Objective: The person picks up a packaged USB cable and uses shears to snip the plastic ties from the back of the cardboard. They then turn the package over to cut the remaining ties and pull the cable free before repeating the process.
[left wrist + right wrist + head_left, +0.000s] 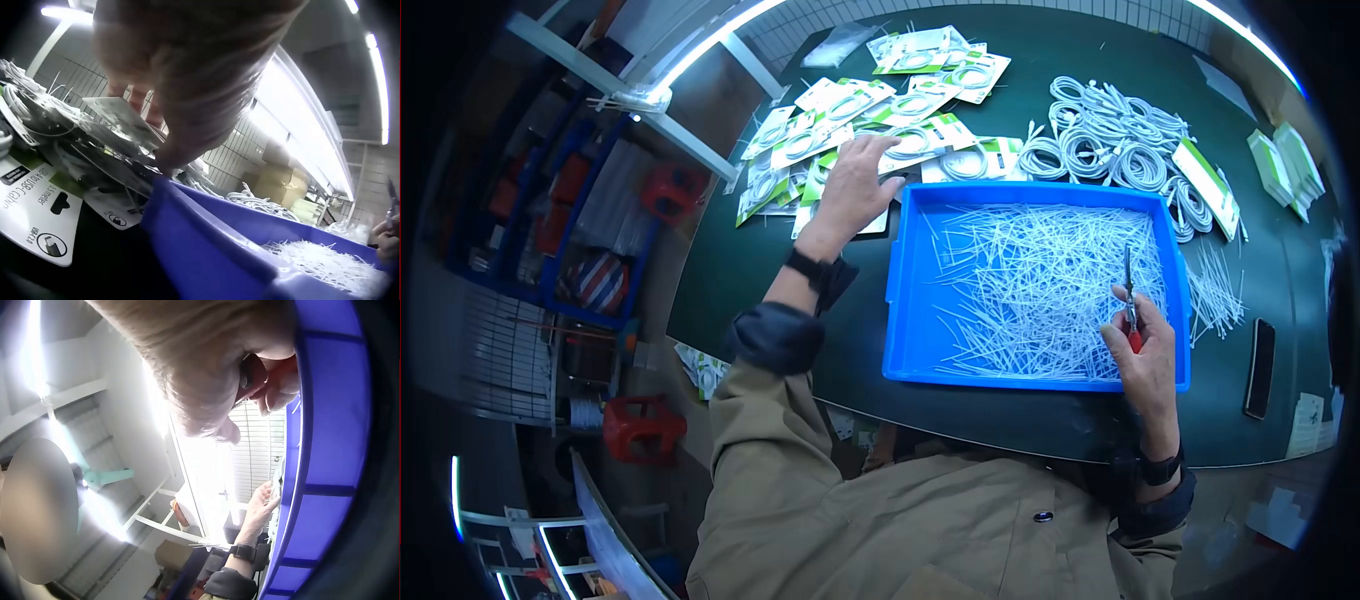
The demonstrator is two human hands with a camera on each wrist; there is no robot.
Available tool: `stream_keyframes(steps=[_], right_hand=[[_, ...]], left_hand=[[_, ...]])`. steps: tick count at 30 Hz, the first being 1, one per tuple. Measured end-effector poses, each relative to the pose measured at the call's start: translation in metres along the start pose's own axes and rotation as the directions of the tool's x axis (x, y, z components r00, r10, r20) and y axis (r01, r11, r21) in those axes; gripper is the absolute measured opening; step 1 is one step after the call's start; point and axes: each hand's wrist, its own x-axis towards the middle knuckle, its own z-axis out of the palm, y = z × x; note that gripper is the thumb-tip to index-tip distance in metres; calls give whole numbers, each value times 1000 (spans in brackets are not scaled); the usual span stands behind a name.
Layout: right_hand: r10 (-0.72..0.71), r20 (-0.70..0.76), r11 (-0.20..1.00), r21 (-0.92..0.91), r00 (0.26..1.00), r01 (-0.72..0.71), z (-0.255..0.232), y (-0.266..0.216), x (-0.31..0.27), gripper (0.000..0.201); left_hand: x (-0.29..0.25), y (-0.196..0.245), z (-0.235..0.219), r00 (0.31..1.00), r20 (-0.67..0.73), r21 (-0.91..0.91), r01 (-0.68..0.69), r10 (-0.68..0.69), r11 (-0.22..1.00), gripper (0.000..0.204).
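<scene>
My left hand [855, 192] reaches over the pile of carded white cables [910, 143], thumb spread from the fingers. In the left wrist view, a card [119, 115] partly covers the fingers of that hand [187, 75]; whether it is pinched is unclear. My right hand [1148, 360] grips a cutting tool with red handles [1135, 341], its metal jaws pointing away from me, above the right part of a blue tray [920, 370]. Thin white ties [1040, 290] lie scattered across the tray. In the right wrist view, the right hand [200, 369] covers much of the tool.
Coiled white cables [1140, 165] are heaped behind the tray. To its right lie loose ties [1215, 295], a dark phone [1259, 368] and a green-and-white card [1205, 185]. Stacked green-and-white packs [1285, 170] stand at the far right; a plastic bag [840, 45] lies at the back left.
</scene>
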Motion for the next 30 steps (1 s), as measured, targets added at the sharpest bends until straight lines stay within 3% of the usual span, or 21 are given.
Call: stream_keyframes(steps=[1,3,4,8,10,11,12,13,15,16,17,19,20,23,26,29,30], right_hand=[[8,18,1000,-16,1000,-8,-3,-2,0,50],[31,49,998,-65,998,-28,-6,-4,0,64],[30,48,997,-78,998,-27,-3,-8,-2,67],[16,43,993,-120,999,-11,-5,-1,-4,78],[-36,22,993,-108,999,38,-4,-1,-4,74],[7,12,999,-50,1000,-7,-4,-2,-4,70],[51,3,999,9,999,-51,-5,-2,-5,67],[96,-4,993,68,995,-95,-4,-2,-5,64],[-4,-78,990,139,997,15,1,0,-4,55],[-25,-100,985,169,995,42,3,-3,-5,55],[-44,-124,978,198,991,68,4,-7,-7,54],[-53,-53,981,182,997,62,4,-20,-9,60],[-91,-23,982,165,996,93,6,-26,-11,61],[-166,65,986,-3,984,167,10,-33,-18,70],[-219,166,947,-202,962,250,19,-47,-26,75],[-145,237,895,-383,961,230,21,-62,-35,76],[-239,223,864,-394,945,312,22,-59,-36,78]], left_hand=[[12,-8,14,994,3,19,-105,105,994,53],[26,-23,36,989,133,38,-73,68,997,54],[31,-26,43,990,125,98,-79,67,992,50],[34,-29,54,994,20,143,-113,111,983,40],[31,-22,44,997,-56,117,-41,48,992,39],[28,-20,39,995,-95,103,-4,14,995,39],[25,-27,36,970,-228,124,-57,84,991,40],[24,-14,22,965,-248,-8,81,-81,997,41],[17,15,-11,888,-225,-269,339,-401,901,42],[10,20,-18,874,-328,-321,255,-360,912,39],[4,25,-23,860,-293,-535,213,-417,817,39],[-13,41,-31,843,-181,-866,108,-506,489,37],[-24,72,-45,813,-19,-942,181,-582,283,37],[-59,119,-53,762,249,-958,284,-598,-38,41],[-82,159,-47,726,347,-929,354,-593,-111,41],[-97,186,-32,734,389,-921,331,-556,-208,42],[-101,191,-30,745,419,-908,361,-519,-214,44]])
